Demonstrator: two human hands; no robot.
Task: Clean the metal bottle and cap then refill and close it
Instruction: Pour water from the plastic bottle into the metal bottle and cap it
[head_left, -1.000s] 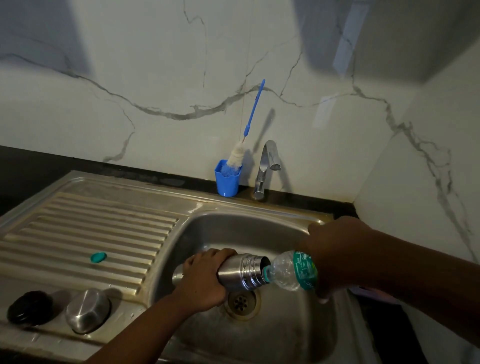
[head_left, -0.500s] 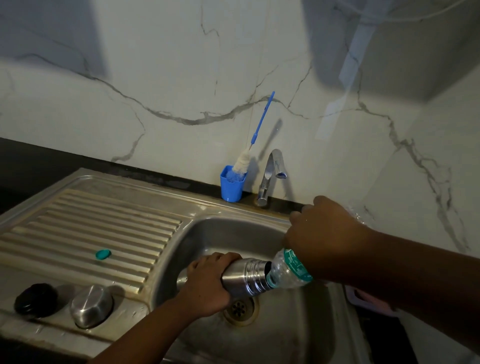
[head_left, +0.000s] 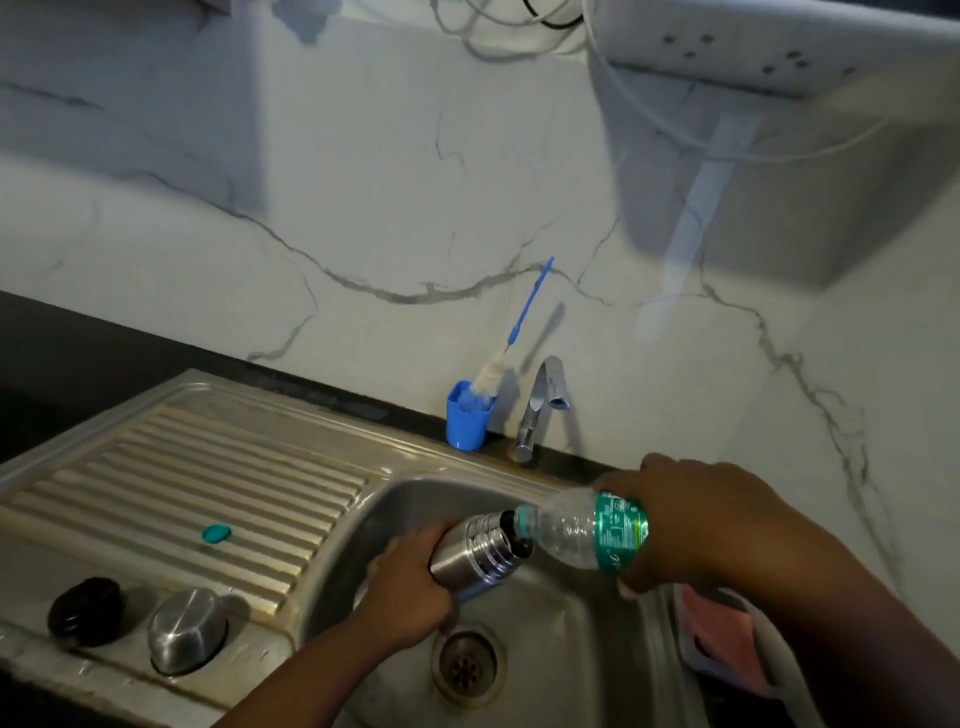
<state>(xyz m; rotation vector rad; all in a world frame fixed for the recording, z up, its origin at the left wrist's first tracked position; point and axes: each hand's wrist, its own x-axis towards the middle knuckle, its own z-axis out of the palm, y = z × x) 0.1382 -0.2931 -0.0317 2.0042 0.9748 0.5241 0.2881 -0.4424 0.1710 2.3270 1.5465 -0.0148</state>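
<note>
My left hand (head_left: 410, 587) grips the steel bottle (head_left: 475, 553), which is tilted over the sink basin (head_left: 561, 649) with its open mouth pointing right. My right hand (head_left: 696, 525) holds a clear plastic water bottle (head_left: 582, 530) with a green label, tipped so that its neck meets the steel bottle's mouth. The steel cap (head_left: 188, 629) and a black inner lid (head_left: 85, 610) lie on the drainboard at the lower left. A small teal plastic cap (head_left: 216, 533) rests on the drainboard ridges.
A blue cup (head_left: 467, 418) holding a blue-handled bottle brush (head_left: 511, 343) stands behind the sink beside the tap (head_left: 540, 405). A pink cloth (head_left: 722, 634) lies at the sink's right. A power strip (head_left: 753, 47) with cables hangs on the wall above.
My right hand has lowered the plastic bottle's base toward level, and my left hand has tilted the steel bottle's mouth up a little. My view has tipped upward, showing the power strip.
</note>
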